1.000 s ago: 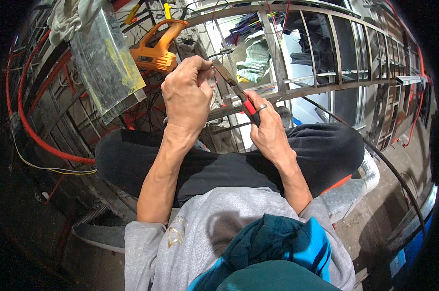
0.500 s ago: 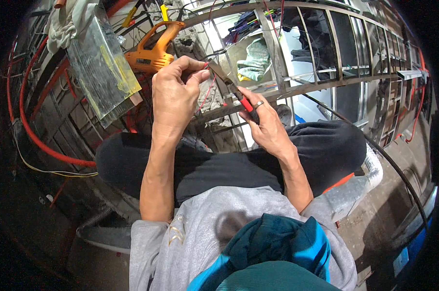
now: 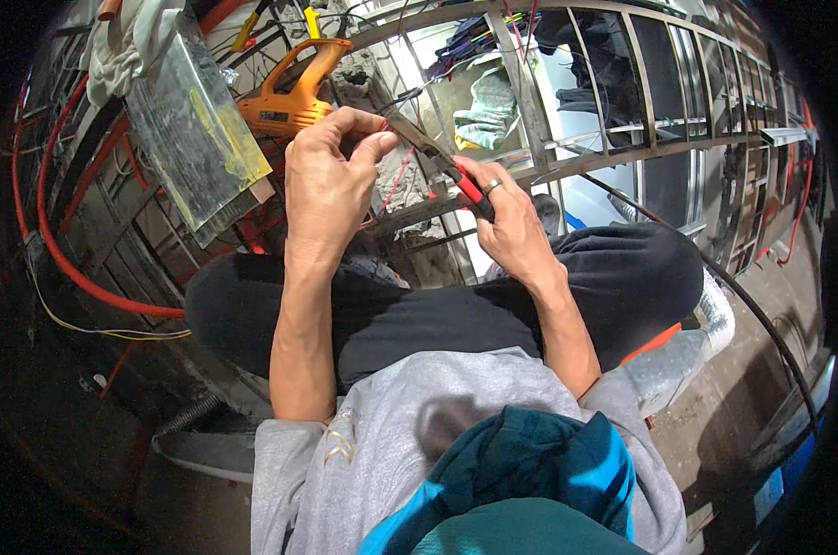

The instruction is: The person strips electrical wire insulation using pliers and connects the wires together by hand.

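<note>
In front of me, my left hand (image 3: 331,180) is raised with thumb and index finger pinched on a thin red wire (image 3: 400,171), which hangs down beside my fingers. My right hand (image 3: 516,227) is wrapped round the red and black handles of a pair of pliers (image 3: 470,190). Their metal jaws (image 3: 412,132) point up and left, right beside my left fingertips at the wire. Whether the jaws touch the wire cannot be made out. A ring is on a finger of my right hand.
An orange power tool (image 3: 289,102) lies just beyond my left hand. Left of it are a sheet-metal duct piece (image 3: 192,120) and a pale cloth (image 3: 127,55). Metal ladder-like framing (image 3: 613,153) spans the far side. A red hose (image 3: 86,277) curves at left; a black cable (image 3: 733,287) runs at right.
The pliers' jaws have moved slightly left and up, closer to my left fingertips. My right hand has shifted its hold on the handles. My left hand has barely moved.
</note>
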Available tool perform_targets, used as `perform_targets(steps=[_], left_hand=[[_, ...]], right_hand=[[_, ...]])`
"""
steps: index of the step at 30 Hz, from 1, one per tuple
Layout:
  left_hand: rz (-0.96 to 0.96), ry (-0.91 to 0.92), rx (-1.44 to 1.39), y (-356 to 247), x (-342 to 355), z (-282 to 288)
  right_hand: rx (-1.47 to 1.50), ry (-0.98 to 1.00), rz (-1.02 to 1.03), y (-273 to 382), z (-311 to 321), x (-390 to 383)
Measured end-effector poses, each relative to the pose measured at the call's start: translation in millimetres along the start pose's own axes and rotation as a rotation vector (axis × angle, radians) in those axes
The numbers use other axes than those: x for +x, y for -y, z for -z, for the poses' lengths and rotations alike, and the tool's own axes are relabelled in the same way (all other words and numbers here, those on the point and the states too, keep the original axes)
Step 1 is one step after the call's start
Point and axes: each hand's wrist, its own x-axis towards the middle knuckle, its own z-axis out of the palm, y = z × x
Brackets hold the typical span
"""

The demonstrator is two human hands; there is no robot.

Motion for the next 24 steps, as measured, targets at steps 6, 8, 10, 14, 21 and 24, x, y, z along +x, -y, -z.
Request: perform_targets(steps=[6,8,10,14,21,24], left_hand=[[-0.041,-0.002,0.108,-1.7,0.9,5.1],[-0.039,0.023,0.079,1.5,2.5,6.7],[-0.038,0.031,0.074,2.5,3.3,9.7],[-0.034,0.060,0.090,3.3,2.5,7.4],[0.045,0.078,-0.020,2.9,5.0,9.6],[0.051,0.082,-0.054,4.0,7.0,9.2]], right_hand=[[-0.060,-0.032,0.062,-2.0,-2.7,-0.4],[-0.097,-0.030,0.060,-2.3,-1.9,0.1],[-0.131,-0.028,0.063,-0.7,-0.8,2.6],[-0.104,-0.031,0.072,-3.4,-0.9,4.3],[-0.058,-0.031,0.114,-3.1,0.4,6.6],[0.003,-0.050,0.109,-3.4,-0.8,6.2]])
